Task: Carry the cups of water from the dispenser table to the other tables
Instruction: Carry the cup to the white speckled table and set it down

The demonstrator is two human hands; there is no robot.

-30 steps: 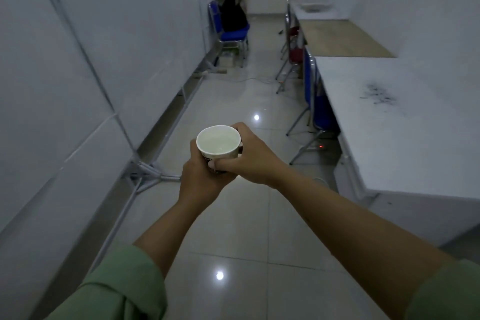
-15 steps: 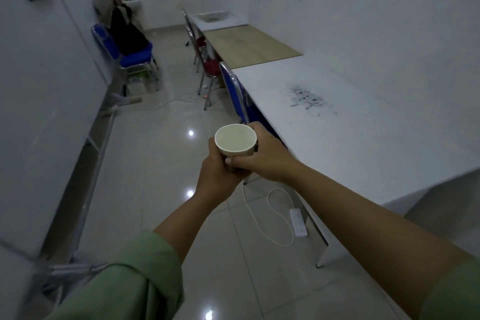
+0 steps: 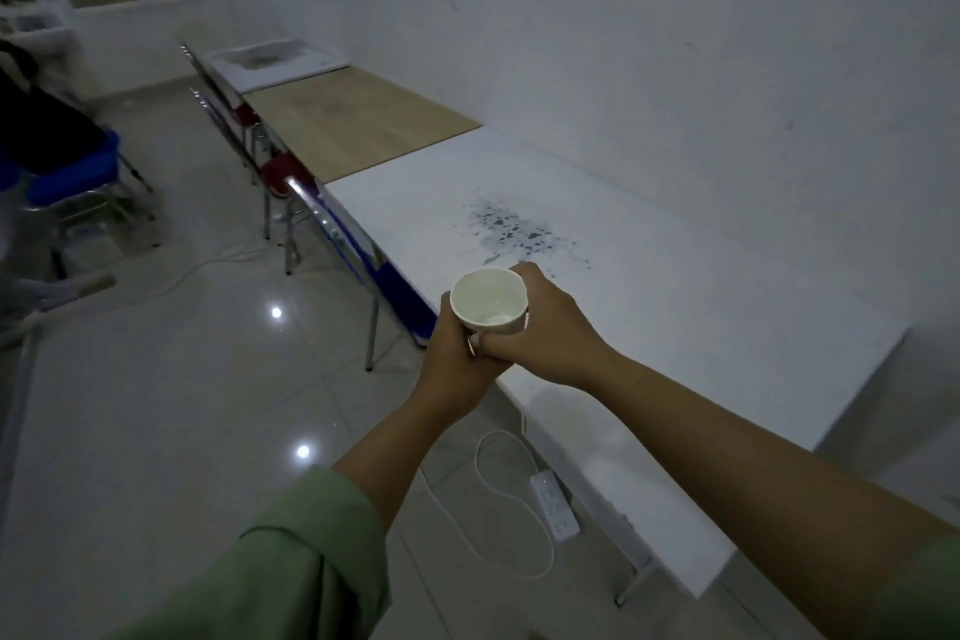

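While both hands [image 3: 498, 348] clasp it, the white cup [image 3: 489, 300] seemingly holds water.

The left hand [image 3: 453, 369] and right hand [image 3: 540, 327] cover the lower wall of the cup [image 3: 488, 299]. The blue chair [image 3: 67, 172] at the left edge is blurred and partly cut off. The far table [image 3: 270, 62] holds something too small to identify.
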